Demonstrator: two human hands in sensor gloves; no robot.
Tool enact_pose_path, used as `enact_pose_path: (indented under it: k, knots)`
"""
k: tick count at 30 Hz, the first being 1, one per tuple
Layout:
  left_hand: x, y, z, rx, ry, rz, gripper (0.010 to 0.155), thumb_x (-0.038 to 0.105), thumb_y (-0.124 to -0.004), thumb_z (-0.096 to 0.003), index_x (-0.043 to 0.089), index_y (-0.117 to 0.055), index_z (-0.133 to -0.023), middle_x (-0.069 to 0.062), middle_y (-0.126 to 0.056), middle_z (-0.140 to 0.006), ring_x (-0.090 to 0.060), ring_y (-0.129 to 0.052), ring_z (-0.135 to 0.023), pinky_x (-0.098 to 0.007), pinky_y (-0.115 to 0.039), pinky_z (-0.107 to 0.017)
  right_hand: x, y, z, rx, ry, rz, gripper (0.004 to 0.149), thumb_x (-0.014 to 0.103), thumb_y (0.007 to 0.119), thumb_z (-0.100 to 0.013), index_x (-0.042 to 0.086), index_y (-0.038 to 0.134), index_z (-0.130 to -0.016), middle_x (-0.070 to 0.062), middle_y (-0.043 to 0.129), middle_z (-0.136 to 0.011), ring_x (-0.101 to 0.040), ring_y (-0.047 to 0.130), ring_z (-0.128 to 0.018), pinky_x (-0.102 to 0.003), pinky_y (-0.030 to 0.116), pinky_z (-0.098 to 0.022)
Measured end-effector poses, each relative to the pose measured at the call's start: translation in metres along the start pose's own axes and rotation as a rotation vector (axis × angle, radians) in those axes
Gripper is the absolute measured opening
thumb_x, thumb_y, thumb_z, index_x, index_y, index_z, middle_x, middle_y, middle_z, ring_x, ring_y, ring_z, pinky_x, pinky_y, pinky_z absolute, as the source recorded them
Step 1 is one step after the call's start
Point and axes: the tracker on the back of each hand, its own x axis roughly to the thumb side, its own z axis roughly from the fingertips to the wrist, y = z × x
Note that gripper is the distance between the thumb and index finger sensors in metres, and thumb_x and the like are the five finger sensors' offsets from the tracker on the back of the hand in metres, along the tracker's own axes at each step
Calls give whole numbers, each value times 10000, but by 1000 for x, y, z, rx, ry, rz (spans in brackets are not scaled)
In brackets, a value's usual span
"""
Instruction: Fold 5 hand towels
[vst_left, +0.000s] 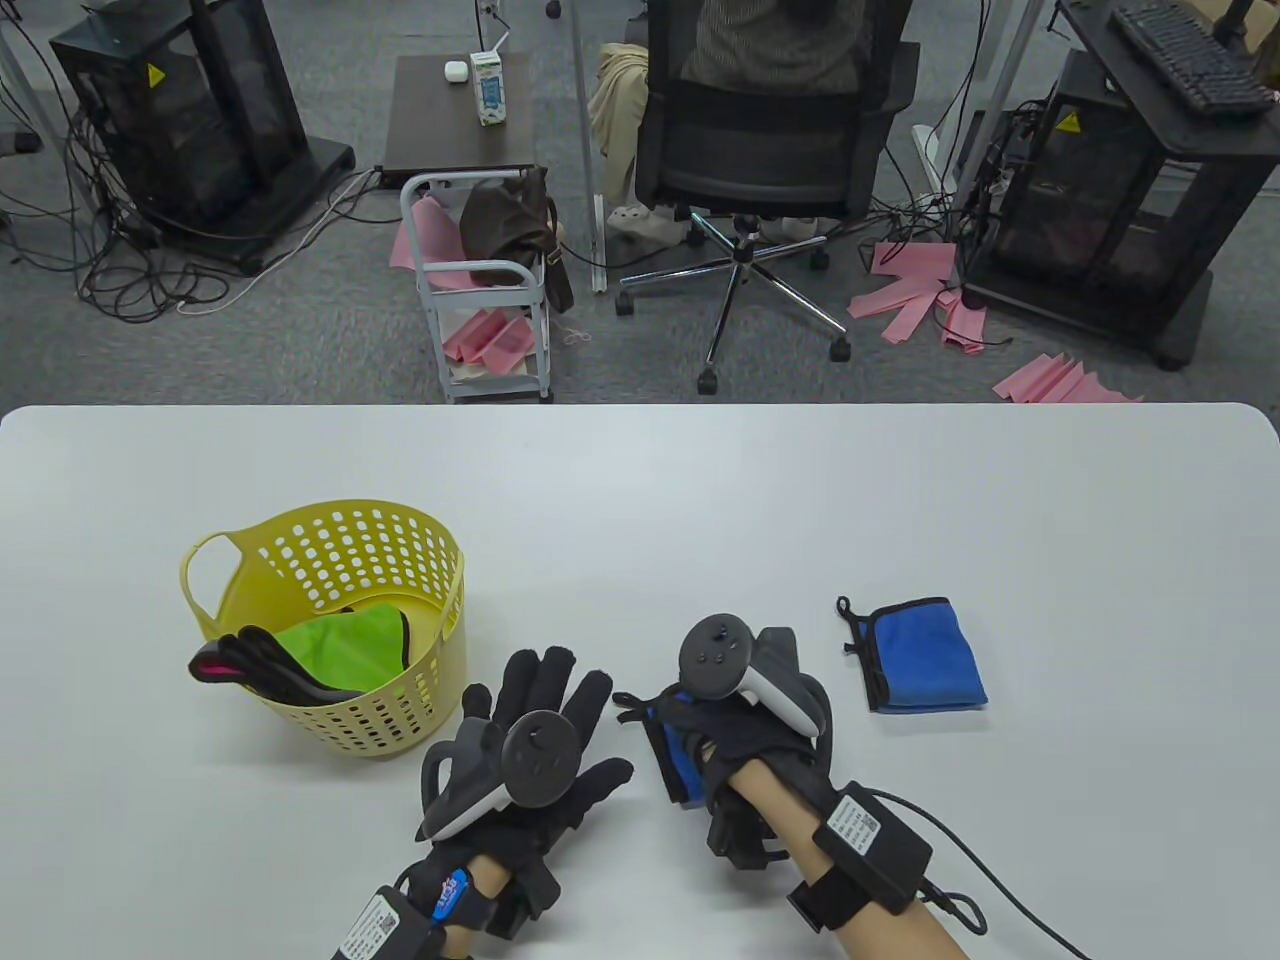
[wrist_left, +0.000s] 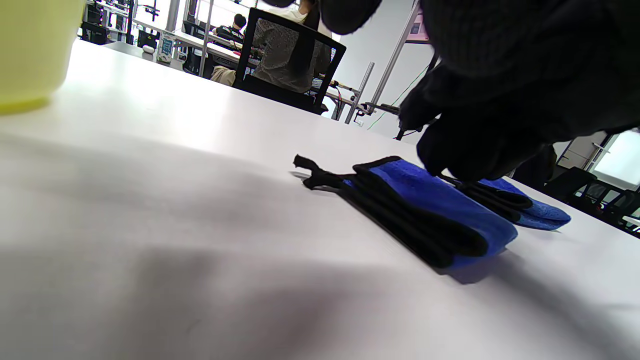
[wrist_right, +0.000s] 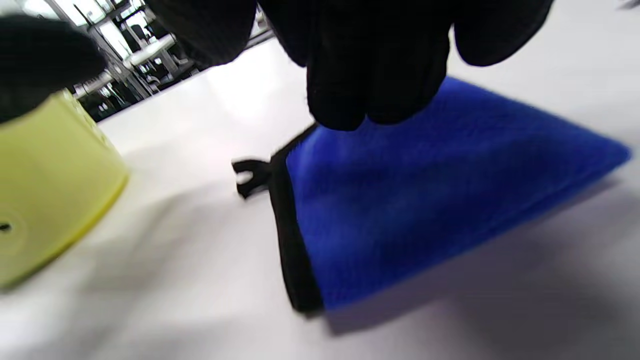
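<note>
Two towels folded: right hand (vst_left: 760, 715) pinches the second (wrist_right: 430, 200), left hand (vst_left: 540, 730) flat and empty; next, likely stack it on the first (vst_left: 925, 655).

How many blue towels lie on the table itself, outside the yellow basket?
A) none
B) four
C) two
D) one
C: one folded blue towel lies alone toward the right side of the table, and a second blue towel lies under the right hand; the towels in the yellow basket are green and black, not blue.
</note>
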Motion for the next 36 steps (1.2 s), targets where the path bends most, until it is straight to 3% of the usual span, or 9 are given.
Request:
enact_pose_path:
  k: [4, 8, 10, 18, 24, 28, 32, 36]
  knots:
    - [1, 0, 0, -5, -3, -2, 846, 698, -597, -497, 341, -311, -1209, -130, -177, -1286, -481, -194, -1173, -811, -231, -731, -26, -12, -7, -14, 80, 80, 561, 297, 682, -600, 6, 520, -1051, -218, 710, -1011, -476, 740, -797, -691, 577, -613]
    - [1, 0, 0, -8, -8, -4, 847, 698, -598, -497, 343, -308, -1209, -125, -176, -1286, -480, -194, -1174, -811, -232, -732, -52, -5, -22, 62, 154, 178, 601, 321, 707, -551, 4, 551, -1036, -267, 579, -1051, -523, 612, -813, -724, 481, -601]
    - [1, -1, 0, -9, -9, -5, 848, 698, -597, -497, 343, -304, -1209, -130, -171, -1286, -483, -192, -1173, -813, -232, -730, -60, 0, -27, 49, 177, 158, 582, 338, 723, -531, 28, 606, -1009, -254, 606, -1028, -513, 620, -792, -724, 479, -591]
    - [3, -2, 0, -17, -9, -19, 849, 697, -597, -499, 342, -300, -1210, -134, -165, -1285, -482, -190, -1173, -812, -230, -731, -59, 9, -33, -16, 216, 196, 559, 394, 780, -495, 69, 705, -944, -208, 693, -963, -478, 670, -746, -718, 505, -583]
    - [5, -2, 0, -18, -12, -28, 849, 697, -597, -498, 343, -300, -1210, -132, -166, -1285, -483, -190, -1172, -813, -228, -730, -51, 22, -33, -101, 229, 228, 388, 317, 814, -528, 112, 750, -852, -178, 727, -908, -469, 683, -720, -720, 513, -576]
    - [6, -3, 0, -24, -16, -35, 849, 697, -596, -499, 341, -298, -1210, -130, -167, -1285, -484, -189, -1172, -812, -229, -730, -51, 23, -30, -114, 202, 202, 372, 308, 802, -553, 111, 719, -857, -188, 715, -924, -470, 689, -727, -717, 527, -576]
    - [10, -4, 2, -31, -19, -57, 850, 697, -595, -499, 341, -296, -1210, -134, -162, -1284, -484, -185, -1171, -812, -229, -730, -56, -1, -17, -121, 142, 12, 373, 277, 729, -592, 124, 599, -906, -238, 740, -1001, -509, 808, -802, -686, 668, -579]
    - [14, -4, 3, -30, -29, -61, 851, 697, -594, -499, 342, -290, -1210, -133, -156, -1283, -486, -183, -1169, -811, -227, -731, -65, -36, -5, -124, 26, -161, 433, 197, 729, -577, 161, 537, -963, -94, 820, -924, -377, 883, -761, -624, 703, -591]
